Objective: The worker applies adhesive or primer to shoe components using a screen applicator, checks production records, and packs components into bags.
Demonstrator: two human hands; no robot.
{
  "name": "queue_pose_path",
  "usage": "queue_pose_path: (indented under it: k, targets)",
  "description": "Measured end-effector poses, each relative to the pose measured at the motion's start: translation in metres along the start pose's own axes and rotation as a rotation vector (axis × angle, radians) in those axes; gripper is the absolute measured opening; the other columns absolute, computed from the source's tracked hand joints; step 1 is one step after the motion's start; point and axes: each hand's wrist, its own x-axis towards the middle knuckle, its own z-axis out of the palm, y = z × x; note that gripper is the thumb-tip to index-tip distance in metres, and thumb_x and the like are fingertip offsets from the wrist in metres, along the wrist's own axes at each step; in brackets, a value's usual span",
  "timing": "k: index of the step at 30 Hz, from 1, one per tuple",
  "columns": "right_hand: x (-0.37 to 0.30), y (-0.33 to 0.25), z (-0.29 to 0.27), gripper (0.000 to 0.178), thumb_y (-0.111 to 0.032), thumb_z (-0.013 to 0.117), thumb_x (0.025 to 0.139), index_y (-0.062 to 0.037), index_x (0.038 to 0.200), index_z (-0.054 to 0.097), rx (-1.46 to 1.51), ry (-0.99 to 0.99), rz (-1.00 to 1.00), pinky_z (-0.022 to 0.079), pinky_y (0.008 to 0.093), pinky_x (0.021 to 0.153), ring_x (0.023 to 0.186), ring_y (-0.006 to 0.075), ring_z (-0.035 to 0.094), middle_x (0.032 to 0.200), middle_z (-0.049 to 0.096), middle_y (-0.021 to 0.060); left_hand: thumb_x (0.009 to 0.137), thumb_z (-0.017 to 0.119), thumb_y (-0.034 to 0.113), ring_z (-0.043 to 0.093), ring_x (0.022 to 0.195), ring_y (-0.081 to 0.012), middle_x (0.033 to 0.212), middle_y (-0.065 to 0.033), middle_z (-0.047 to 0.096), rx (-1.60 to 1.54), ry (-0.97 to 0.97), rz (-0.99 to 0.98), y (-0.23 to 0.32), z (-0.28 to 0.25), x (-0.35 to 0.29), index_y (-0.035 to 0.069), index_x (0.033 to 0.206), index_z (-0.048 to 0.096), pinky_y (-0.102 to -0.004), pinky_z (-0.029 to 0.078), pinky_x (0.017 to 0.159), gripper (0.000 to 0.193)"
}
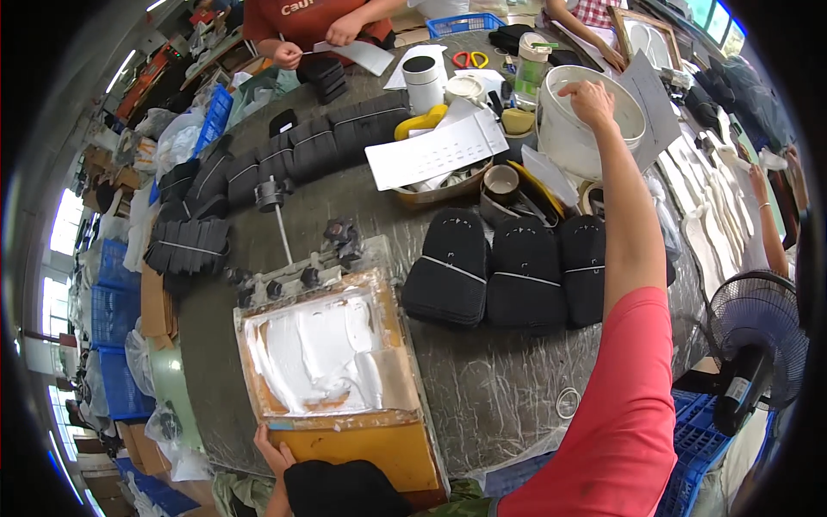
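In front of me a wooden screen-printing frame (pixel 405 379) lies tilted on the table, its mesh spread with thick white paste (pixel 314 353). My left hand (pixel 274 452) grips the frame's near left edge. A black rounded piece (pixel 340 487) covers part of that arm at the lower edge. My right arm stretches forward to a white bucket (pixel 573 142), smeared inside. Over its opening my right hand (pixel 593 102) is curled, the fingertips partly hidden; what they hold cannot be made out. Bundled black rounded pieces (pixel 446 267) stand right of the frame.
Clamps with black knobs (pixel 343 237) and a metal rod edge the frame. Beyond lie banded black stacks (pixel 314 146), a white perforated sheet (pixel 439 151), scissors (pixel 470 59) and a white canister (pixel 422 84). A fan (pixel 754 345) stands right. Co-workers handle pieces across the table.
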Motion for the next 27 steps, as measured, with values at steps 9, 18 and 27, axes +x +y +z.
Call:
queue_pose_path:
  k: [9,18,27]
  targets:
    - [0.011,0.006,-0.005,0.033,-0.013,0.051,0.082,-0.0301,0.098,0.074,-0.113,-0.18,-0.089,0.031,0.0571,0.103,0.114,0.03,0.056,0.111,0.068,0.0074,0.082,0.04,0.001,0.033,0.126,-0.0401,0.136,-0.0278,0.031,0.113,0.02,-0.017,-0.002,0.001,0.0,-0.006,0.138,0.029,-0.0455,0.024,0.108,0.057]
    - [0.004,0.032,-0.022,0.018,-0.017,0.064,0.075,-0.0191,0.089,0.076,-0.016,-0.196,-0.075,0.039,0.0545,0.095,0.103,0.0307,0.063,0.099,0.07,0.0123,0.082,0.039,0.001,0.031,0.128,-0.0402,0.137,-0.0278,0.03,0.079,0.007,-0.03,0.011,0.003,0.001,-0.006,0.138,0.027,-0.0455,0.022,0.11,0.058]
    - [0.004,0.048,-0.049,0.03,-0.038,0.063,0.077,-0.0116,0.086,0.073,0.155,-0.184,0.02,0.049,0.0373,0.081,0.087,0.0257,0.066,0.084,0.071,0.0083,0.082,0.04,0.001,0.03,0.128,-0.041,0.137,-0.0277,0.029,0.089,0.016,-0.002,0.003,0.006,0.002,-0.006,0.138,0.026,-0.0467,0.023,0.109,0.058]
